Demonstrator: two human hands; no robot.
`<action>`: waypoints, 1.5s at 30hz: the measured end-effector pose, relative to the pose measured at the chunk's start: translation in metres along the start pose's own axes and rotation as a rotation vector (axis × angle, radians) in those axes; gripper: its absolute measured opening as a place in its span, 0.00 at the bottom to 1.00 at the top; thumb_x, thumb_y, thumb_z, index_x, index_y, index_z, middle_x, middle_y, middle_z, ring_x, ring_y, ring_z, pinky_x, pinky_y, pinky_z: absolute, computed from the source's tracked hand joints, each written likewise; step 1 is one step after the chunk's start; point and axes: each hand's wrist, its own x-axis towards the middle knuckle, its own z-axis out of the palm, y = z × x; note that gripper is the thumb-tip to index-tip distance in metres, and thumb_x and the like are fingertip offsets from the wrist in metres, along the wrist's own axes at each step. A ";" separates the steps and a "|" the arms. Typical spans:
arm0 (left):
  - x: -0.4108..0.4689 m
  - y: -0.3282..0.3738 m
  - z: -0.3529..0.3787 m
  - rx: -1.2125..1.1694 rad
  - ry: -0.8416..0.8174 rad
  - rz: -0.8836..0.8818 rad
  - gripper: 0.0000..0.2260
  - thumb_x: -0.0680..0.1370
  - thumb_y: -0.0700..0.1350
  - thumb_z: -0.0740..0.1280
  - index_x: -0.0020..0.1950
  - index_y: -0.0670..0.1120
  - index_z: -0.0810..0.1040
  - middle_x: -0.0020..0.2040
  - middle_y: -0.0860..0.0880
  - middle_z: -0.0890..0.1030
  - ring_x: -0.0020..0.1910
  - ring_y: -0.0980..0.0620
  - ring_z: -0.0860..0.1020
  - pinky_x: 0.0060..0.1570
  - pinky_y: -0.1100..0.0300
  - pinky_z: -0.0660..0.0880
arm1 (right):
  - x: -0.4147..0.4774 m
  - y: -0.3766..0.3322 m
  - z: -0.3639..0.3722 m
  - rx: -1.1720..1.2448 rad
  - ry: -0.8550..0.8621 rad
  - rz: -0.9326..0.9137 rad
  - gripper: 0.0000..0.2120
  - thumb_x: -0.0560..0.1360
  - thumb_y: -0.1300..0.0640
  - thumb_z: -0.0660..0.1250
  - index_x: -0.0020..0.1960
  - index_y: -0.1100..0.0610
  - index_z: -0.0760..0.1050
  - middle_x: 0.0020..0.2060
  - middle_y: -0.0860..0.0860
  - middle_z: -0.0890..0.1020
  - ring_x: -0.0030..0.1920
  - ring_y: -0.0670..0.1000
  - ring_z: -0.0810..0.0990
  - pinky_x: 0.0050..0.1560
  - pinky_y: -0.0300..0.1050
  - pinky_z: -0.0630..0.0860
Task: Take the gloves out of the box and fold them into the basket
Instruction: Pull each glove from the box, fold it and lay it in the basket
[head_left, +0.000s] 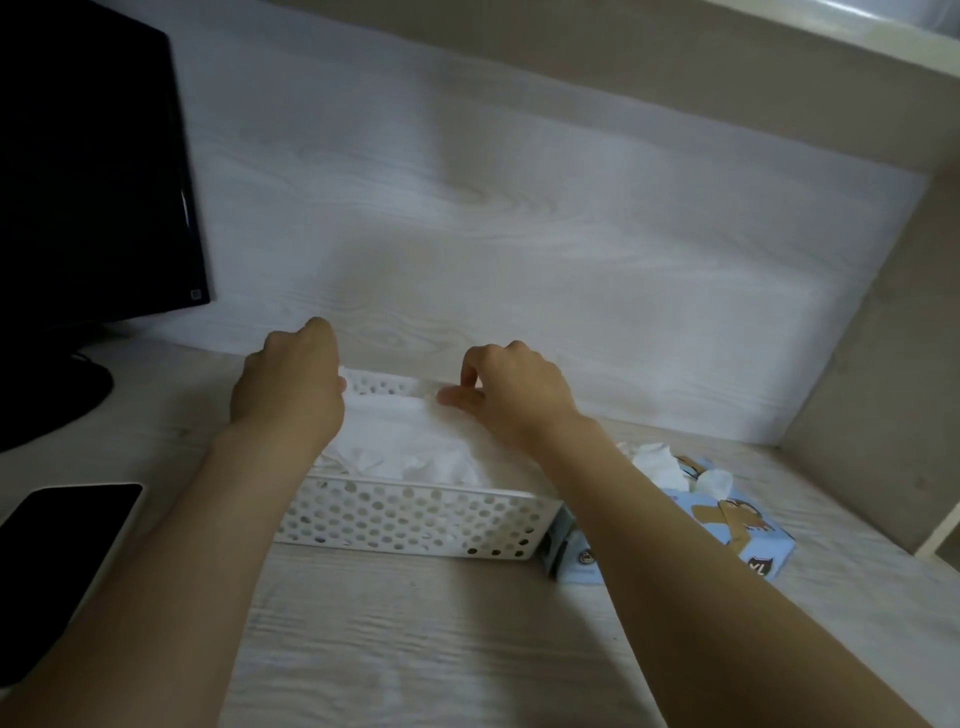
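Note:
A white perforated basket (410, 519) stands on the desk in front of me with white gloves (415, 447) lying inside it. My left hand (291, 384) grips the far left edge of the top glove, fingers curled over it. My right hand (514, 395) pinches the far right edge of the same glove between thumb and fingers. A light blue glove box (737, 525) lies to the right of the basket, partly behind my right forearm, with white gloves (670, 467) sticking out of its opening.
A black monitor (88, 171) on its stand occupies the far left. A dark phone or tablet (57, 561) lies at the left desk edge. A pale wood-grain back panel (519, 234) rises just behind the basket, and a side wall (878, 338) closes the right.

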 end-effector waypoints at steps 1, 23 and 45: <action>0.000 0.000 0.000 0.036 0.015 0.018 0.07 0.82 0.35 0.67 0.58 0.40 0.74 0.47 0.44 0.72 0.40 0.47 0.69 0.43 0.50 0.70 | 0.000 -0.001 0.000 -0.062 0.002 -0.029 0.23 0.79 0.33 0.69 0.57 0.53 0.79 0.51 0.53 0.83 0.52 0.58 0.81 0.46 0.50 0.76; -0.057 0.069 0.001 -0.275 -0.016 0.558 0.04 0.81 0.52 0.68 0.50 0.58 0.83 0.37 0.60 0.81 0.37 0.59 0.80 0.41 0.55 0.80 | -0.050 0.022 -0.010 0.342 0.150 -0.095 0.09 0.75 0.56 0.75 0.43 0.45 0.78 0.37 0.43 0.82 0.38 0.42 0.78 0.42 0.40 0.76; -0.116 0.116 0.075 0.137 0.018 1.061 0.16 0.69 0.40 0.69 0.55 0.49 0.84 0.47 0.54 0.83 0.50 0.48 0.79 0.44 0.56 0.77 | -0.146 0.132 -0.006 0.569 0.314 0.079 0.14 0.69 0.61 0.75 0.51 0.47 0.79 0.47 0.44 0.83 0.47 0.47 0.81 0.43 0.45 0.79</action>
